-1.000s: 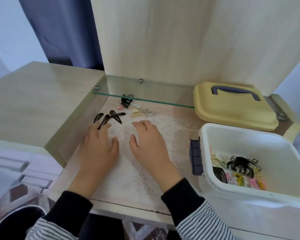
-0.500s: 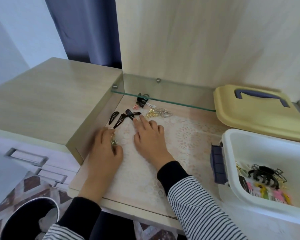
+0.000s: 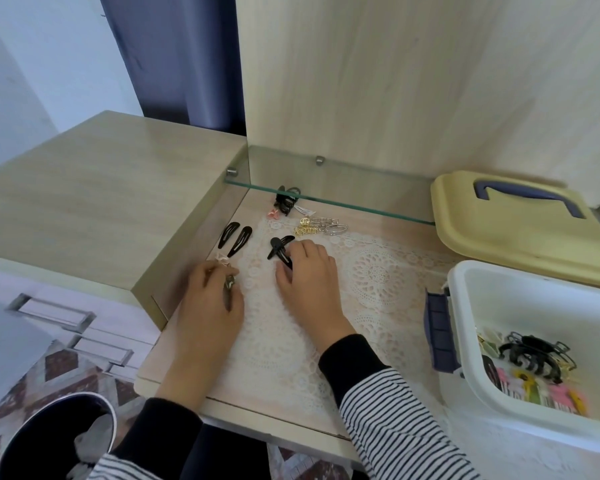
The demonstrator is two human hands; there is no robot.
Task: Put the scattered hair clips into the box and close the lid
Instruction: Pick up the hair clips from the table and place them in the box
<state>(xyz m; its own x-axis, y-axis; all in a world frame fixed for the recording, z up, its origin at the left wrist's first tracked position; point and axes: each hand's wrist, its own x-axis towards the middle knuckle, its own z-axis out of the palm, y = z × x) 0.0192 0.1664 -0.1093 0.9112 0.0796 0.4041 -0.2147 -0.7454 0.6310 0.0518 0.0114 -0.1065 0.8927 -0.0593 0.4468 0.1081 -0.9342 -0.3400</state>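
My left hand [image 3: 211, 303] is pinched on a small dark clip [image 3: 230, 283]. My right hand [image 3: 307, 275] is nearer the crossed black snap clips [image 3: 280, 251]: fingertips [image 3: 291, 255] on them, grip narrow, can't tell if lifted. Their long axes run diagonal, up-left of the palm. Further out lie two black clips [image 3: 235, 239], gold/silver clips [image 3: 321, 227]; the box [image 3: 520, 344] is far right. Vs 0.5 s ago: right hand has pulled that pair nearer.

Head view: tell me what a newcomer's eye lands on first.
First, the two hands at the centre of the lace mat: the left hand pinches a small clip, and the right hand has its fingertips on crossed black snap clips. Next, the open white box at the right, with a black claw clip among others inside. Its yellow lid lies behind it.
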